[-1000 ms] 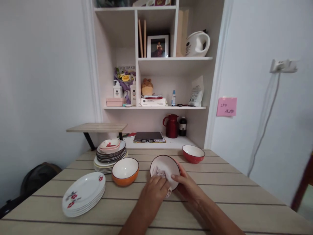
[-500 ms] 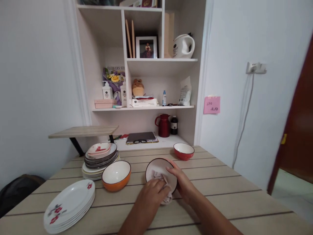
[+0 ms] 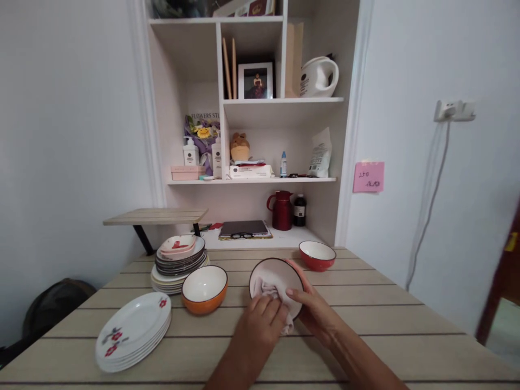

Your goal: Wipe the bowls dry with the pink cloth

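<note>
A bowl (image 3: 266, 269) with a white inside and dark rim is tilted toward me above the table. My right hand (image 3: 314, 311) grips it at the right side, thumb over the rim and fingers behind. Inside the bowl, my left hand (image 3: 264, 322) presses a pale, crumpled cloth (image 3: 271, 290) against the surface, and one end of the cloth hangs over the near rim. The bowl's outside is mostly hidden. An orange bowl (image 3: 205, 290) stands upright to the left, and a red bowl (image 3: 317, 256) stands farther back on the right.
White oval plates (image 3: 134, 333) with red flowers are stacked at the left front. Behind them rises a stack of round plates (image 3: 179, 265) topped by small pink-edged dishes (image 3: 177, 245). A small raised shelf (image 3: 156, 216) stands at the back left; a red jug (image 3: 281, 211) stands beyond the table.
The whole view has shifted, so things appear farther right. My left hand has moved slightly within the bowl with the cloth; my right hand keeps its hold on the rim.
</note>
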`<state>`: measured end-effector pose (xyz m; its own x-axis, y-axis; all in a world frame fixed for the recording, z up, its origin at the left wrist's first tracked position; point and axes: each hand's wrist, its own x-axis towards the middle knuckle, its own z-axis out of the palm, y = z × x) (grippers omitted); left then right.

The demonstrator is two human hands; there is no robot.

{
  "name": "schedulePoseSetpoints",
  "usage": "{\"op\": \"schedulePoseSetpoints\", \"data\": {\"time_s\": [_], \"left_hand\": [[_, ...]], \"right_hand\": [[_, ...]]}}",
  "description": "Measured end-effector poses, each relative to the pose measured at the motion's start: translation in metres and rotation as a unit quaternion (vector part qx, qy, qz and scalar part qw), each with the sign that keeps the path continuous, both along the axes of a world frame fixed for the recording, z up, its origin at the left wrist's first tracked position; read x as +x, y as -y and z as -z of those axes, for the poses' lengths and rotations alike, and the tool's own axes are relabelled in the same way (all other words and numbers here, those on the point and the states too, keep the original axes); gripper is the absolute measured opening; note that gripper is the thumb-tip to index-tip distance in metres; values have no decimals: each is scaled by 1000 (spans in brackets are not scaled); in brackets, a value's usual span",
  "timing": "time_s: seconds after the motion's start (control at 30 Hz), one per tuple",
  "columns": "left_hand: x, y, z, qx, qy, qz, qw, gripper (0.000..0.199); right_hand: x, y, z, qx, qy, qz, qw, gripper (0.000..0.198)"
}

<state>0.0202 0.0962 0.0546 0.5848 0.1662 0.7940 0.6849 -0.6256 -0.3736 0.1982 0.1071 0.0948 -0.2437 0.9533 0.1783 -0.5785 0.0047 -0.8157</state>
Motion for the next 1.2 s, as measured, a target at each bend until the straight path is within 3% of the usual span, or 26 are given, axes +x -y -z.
{"op": "schedulePoseSetpoints", "data": {"time_s": [0.17, 0.43, 0.67, 0.83, 0.93, 1.1, 1.2], "left_hand": [[-1, 1, -3, 29, 61, -18, 998, 40], [2, 5, -4, 0, 6, 10, 1000, 41], [1, -8, 5, -41, -30, 42, 998, 28], [-4, -9, 1, -14, -46, 33, 998, 21], [-4, -8, 0, 11, -26, 29, 999, 28], [-9, -7, 1, 13, 14, -11, 1000, 37], [-11, -4, -2, 25, 3, -6, 1000, 39]], "right_hand": [[-22, 2, 4, 7, -45, -28, 999, 102], [-23, 3, 9, -99, -35, 11, 994, 66], [4, 2, -11, 24, 56, 23, 998, 59], [19, 4, -16, 11, 116, 11, 993, 63], [15, 5, -13, -2, 74, 5, 997, 70], [-9, 7, -9, 36, -6, -1, 999, 81], [-18, 8, -6, 14, -18, 11, 1000, 77]]}}
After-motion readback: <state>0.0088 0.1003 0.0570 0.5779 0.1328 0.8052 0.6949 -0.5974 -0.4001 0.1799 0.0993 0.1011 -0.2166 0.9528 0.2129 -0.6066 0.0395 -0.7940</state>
